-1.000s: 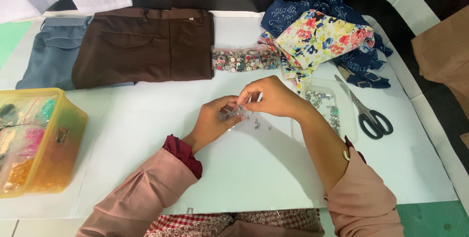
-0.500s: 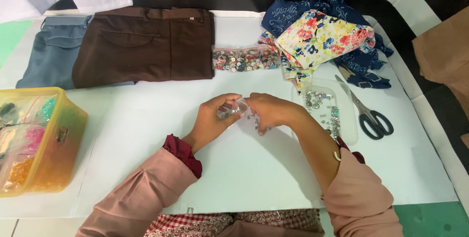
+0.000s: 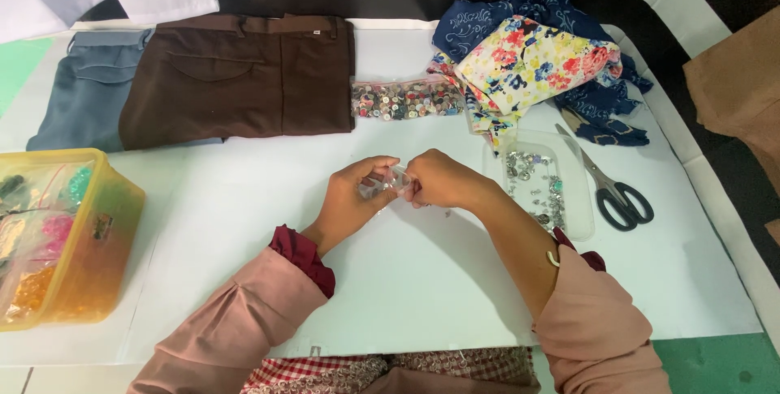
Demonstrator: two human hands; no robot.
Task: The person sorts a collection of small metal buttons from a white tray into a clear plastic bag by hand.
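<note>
1. Both hands meet over the white table sheet (image 3: 244, 199), just in front of the strip of mixed buttons (image 3: 406, 100) lying below the brown trousers (image 3: 244, 77).
2. The left hand (image 3: 353, 199) is curled, thumb and fingers pinched on one side of a small clear plastic bag (image 3: 382, 186) with a few small dark pieces inside.
3. The right hand (image 3: 439, 180) is closed in a loose fist, its fingertips gripping the other side of the same bag; the two hands touch across it.
4. The bag is held off the sheet between the hands, well short of the button strip and to the left of the clear tray of metal fasteners (image 3: 540, 187).
5. Judged from the grip, the step in hand looks like working the bag's mouth, opening or closing it; which of the two cannot be told, as the fingers hide the edge.
6. The next move would call for a fine two-sided pinch, kept level so the small pieces do not spill; one or two tiny bits already lie on the sheet just right of the bag.
7. Right of the tray lie black-handled scissors (image 3: 613, 191), blades pointing back toward the floral fabric heap (image 3: 536, 61).
8. Far left of the button strip sits a yellow plastic box (image 3: 106, 231) with coloured beads; grey-blue trousers (image 3: 81, 101) lie beside the brown pair.
</note>
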